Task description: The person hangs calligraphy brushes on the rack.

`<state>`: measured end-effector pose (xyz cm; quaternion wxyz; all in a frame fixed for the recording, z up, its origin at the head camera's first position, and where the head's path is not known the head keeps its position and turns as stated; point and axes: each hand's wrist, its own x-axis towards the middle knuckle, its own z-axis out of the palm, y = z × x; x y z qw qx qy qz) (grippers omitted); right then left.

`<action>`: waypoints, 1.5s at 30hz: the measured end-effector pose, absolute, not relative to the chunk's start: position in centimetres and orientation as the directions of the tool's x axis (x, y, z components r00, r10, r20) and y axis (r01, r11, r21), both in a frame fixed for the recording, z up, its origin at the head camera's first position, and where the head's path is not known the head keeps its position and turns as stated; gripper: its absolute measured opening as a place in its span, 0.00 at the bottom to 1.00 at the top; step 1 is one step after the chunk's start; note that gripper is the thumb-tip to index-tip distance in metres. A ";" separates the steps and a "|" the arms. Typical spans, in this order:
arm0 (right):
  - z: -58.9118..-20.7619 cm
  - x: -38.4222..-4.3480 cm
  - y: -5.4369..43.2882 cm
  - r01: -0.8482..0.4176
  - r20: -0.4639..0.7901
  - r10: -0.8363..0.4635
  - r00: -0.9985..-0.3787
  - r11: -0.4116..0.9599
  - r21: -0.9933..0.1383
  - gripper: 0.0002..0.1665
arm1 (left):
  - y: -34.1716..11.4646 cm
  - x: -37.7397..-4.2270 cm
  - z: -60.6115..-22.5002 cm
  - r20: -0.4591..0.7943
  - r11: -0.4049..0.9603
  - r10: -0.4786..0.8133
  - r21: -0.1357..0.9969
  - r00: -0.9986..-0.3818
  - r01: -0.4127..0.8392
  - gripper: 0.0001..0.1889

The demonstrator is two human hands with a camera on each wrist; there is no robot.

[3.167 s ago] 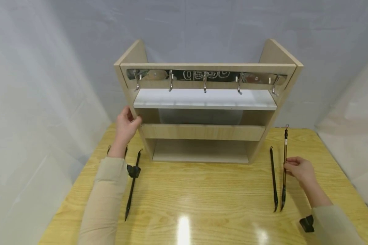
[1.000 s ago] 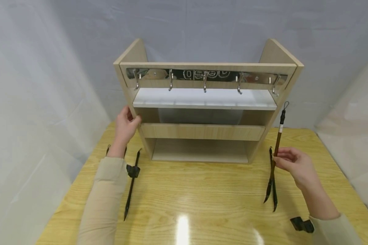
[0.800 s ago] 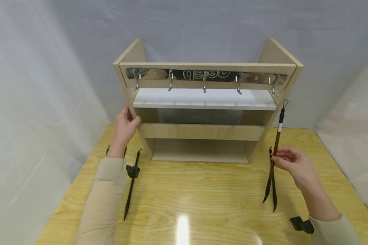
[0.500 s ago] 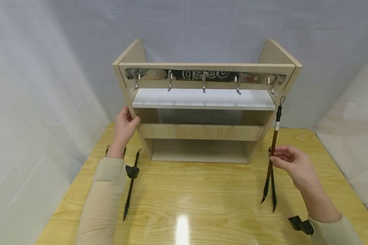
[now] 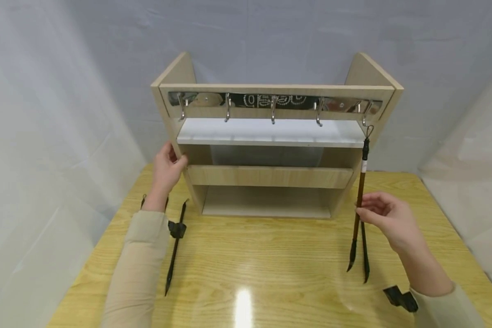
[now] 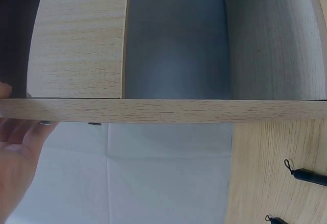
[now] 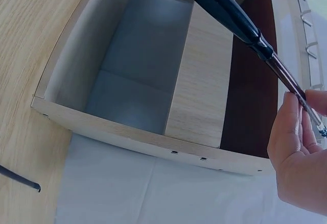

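My right hand (image 5: 387,221) pinches a calligraphy brush (image 5: 359,187) with a brown handle, between thumb and fingers. The brush hangs nearly upright, tip down, and its cord loop (image 5: 369,131) is at the lower end of the rightmost hook (image 5: 366,116). In the right wrist view the dark ferrule (image 7: 230,15) and bristles point away from the fingers. My left hand (image 5: 167,169) grips the left side panel of a light wooden shelf (image 5: 270,176), thumb on the front edge. The left wrist view shows its fingers (image 6: 33,134) on the panel's outer side.
A metal strip with several hooks (image 5: 273,109) runs across the shelf's top. Another brush (image 5: 365,255) lies on the table (image 5: 270,255) behind the held one. At the left lies a black brush (image 5: 174,259), with more partly hidden by my left arm. White cloth surrounds the table.
My right hand has lifted the brush off the table and carried it up and left, its loop now at the rightmost hook. The left hand has stayed on the shelf's side.
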<state>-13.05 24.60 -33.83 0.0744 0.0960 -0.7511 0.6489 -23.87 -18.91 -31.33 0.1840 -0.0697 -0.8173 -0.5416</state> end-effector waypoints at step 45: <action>-34.8 -15.1 24.6 -0.184 0.183 -0.024 -0.983 0.154 -0.971 0.10 | -20.0 -26.0 -33.7 0.393 0.406 -0.089 0.853 -0.915 0.327 0.21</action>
